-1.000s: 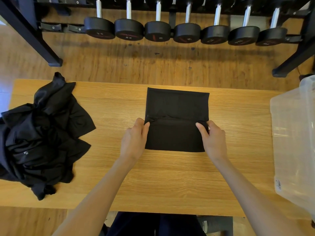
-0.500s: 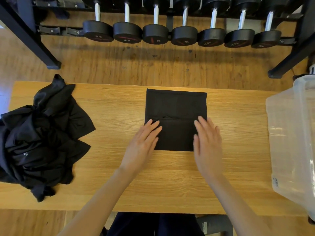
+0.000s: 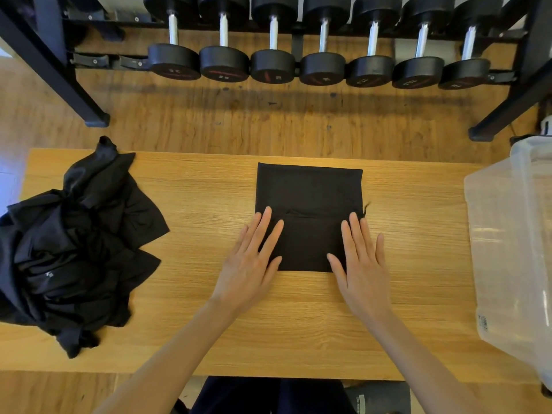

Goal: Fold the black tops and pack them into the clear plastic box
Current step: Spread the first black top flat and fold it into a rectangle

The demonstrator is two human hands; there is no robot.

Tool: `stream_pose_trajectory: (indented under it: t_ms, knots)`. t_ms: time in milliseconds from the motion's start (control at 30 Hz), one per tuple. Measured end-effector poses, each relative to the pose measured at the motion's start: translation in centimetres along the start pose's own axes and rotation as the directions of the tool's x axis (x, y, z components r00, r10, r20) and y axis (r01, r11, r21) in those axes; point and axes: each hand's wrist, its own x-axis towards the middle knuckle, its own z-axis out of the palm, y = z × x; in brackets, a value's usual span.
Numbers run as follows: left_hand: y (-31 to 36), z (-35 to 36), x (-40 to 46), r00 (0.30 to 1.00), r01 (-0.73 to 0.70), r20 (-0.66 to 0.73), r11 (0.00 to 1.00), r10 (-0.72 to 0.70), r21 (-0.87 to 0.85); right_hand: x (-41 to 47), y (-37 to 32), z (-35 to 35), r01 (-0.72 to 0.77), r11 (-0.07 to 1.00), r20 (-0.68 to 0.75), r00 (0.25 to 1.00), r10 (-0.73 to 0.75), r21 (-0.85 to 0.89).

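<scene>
A folded top (image 3: 309, 192) lies flat mid-counter (image 3: 209, 189), a near-square whose slightly longer axis runs twelve to six, with a fold line across its middle. The left hand (image 3: 249, 264) and right hand (image 3: 363, 264), fingers straight and spread, press its near corners. A heap of tops (image 3: 74, 246) sits at nine o'clock, the box (image 3: 507, 249) at three.

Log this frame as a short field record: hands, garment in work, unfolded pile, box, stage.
left hand: flat, fingers straight, resting on the folded top's left edge
right hand: flat, fingers straight, resting on its right edge
folded top: black rectangle, mid table
pile: crumpled black tops, table's left end
clear plastic box: table's right end, contents unclear
stage: folded, not yet packed
</scene>
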Motion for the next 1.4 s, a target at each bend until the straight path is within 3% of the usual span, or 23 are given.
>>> stream_pose_trajectory:
  t_ms: [267,367,467,667,833,1033,1233,1300,1400]
  knots:
    - [-0.4,-1.2,2.2,0.996,0.0,0.087,0.997,0.006,-0.072,1.3,-0.1,-0.7,0.006,1.0,0.067,0.998,-0.007,0.021]
    - [-1.0,-2.7,3.6,1.0,-0.014,0.025,0.986,0.018,-0.166,3.0,0.1,-2.2,0.001,0.981,-0.024,1.0,0.004,0.193]
    - [-2.1,-4.4,6.7,0.995,0.073,-0.037,0.953,-0.088,-0.294,7.0,1.0,-4.3,0.012,0.951,-0.121,0.992,0.027,0.31]
    - [-3.9,-6.5,11.9,0.974,0.208,0.024,0.856,-0.224,-0.473,13.7,2.6,-6.8,0.051,0.974,0.075,0.995,-0.069,0.222]
    - [-3.9,-7.0,13.4,0.943,0.316,0.094,0.771,-0.319,-0.552,15.1,2.5,-6.5,0.073,0.99,0.096,0.992,-0.084,0.117]
    - [-4.1,-7.1,14.1,0.887,0.457,0.278,0.617,-0.369,-0.64,15.7,2.0,-6.4,-0.053,0.98,0.145,0.989,0.025,0.193]
    - [-3.5,-9.8,11.5,0.918,0.389,0.272,0.529,-0.289,-0.754,13.3,2.3,-8.5,-0.125,0.832,0.205,0.979,0.014,0.54]
    - [-3.1,-10.4,9.7,0.929,0.36,0.253,0.507,-0.268,-0.783,11.3,2.4,-8.9,-0.051,0.824,0.145,0.989,-0.038,0.564]
    - [-2.4,-10.3,6.3,0.963,0.258,0.151,0.6,-0.224,-0.757,8.0,2.6,-8.3,0.117,0.858,-0.015,0.992,-0.127,0.501]
